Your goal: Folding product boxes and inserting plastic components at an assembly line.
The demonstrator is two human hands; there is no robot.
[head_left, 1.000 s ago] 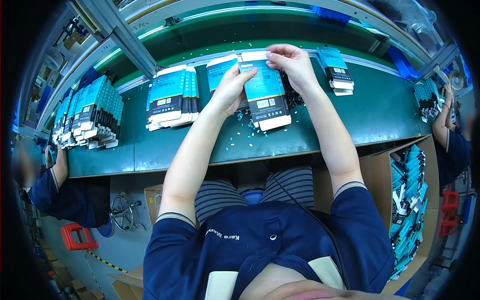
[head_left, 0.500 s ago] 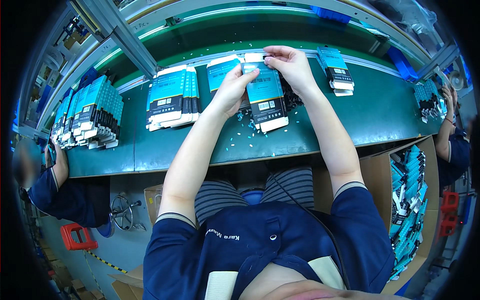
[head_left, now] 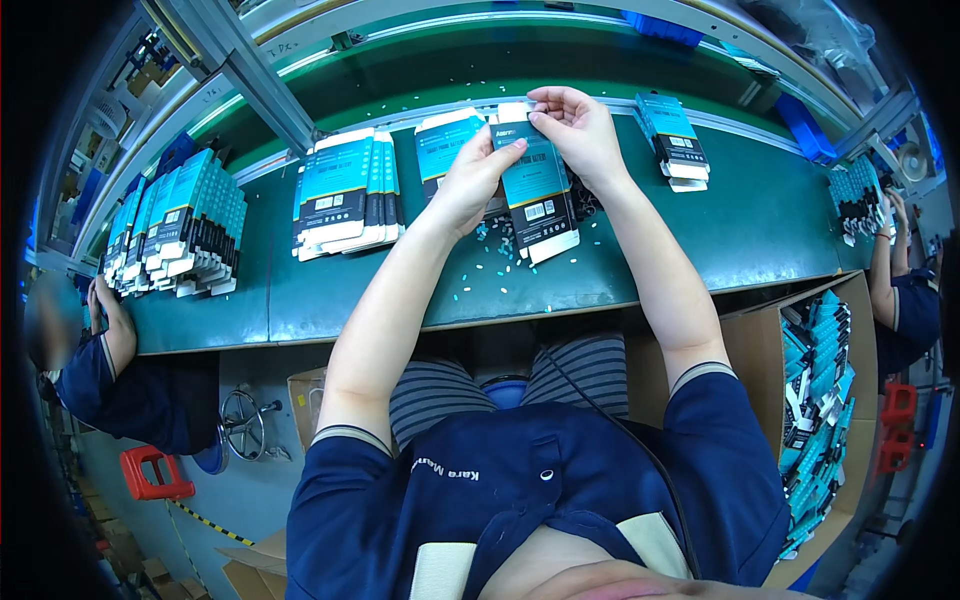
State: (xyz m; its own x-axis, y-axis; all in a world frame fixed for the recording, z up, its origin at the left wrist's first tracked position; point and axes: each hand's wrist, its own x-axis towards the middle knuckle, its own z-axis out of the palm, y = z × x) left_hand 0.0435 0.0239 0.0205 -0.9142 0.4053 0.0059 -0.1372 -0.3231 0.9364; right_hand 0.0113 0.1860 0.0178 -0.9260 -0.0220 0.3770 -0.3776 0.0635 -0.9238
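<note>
A flat turquoise-and-black carton (head_left: 535, 182) with white end flaps is held tilted over the green table. My left hand (head_left: 465, 182) is closed on its left edge, thumb across the printed face. At the top right corner of the carton, my right hand (head_left: 588, 140) pinches with thumb and forefinger; the other fingers are curled. Partly behind my left hand lies another stack of cartons (head_left: 440, 135). Small white and blue bits (head_left: 488, 262) are scattered below the held carton, and a dark heap beside it is mostly hidden.
More carton stacks stand on the green table (head_left: 420, 285): left of centre (head_left: 335, 185), far left (head_left: 190, 215) and right (head_left: 676, 135). A cardboard box (head_left: 855, 400) of cartons stands by my right side. Co-workers sit at both ends. A metal post (head_left: 240, 75) rises behind.
The carton has shifted slightly to the right and turned a little, with my left hand following. More of its upper face shows. My right hand stays nearly in place.
</note>
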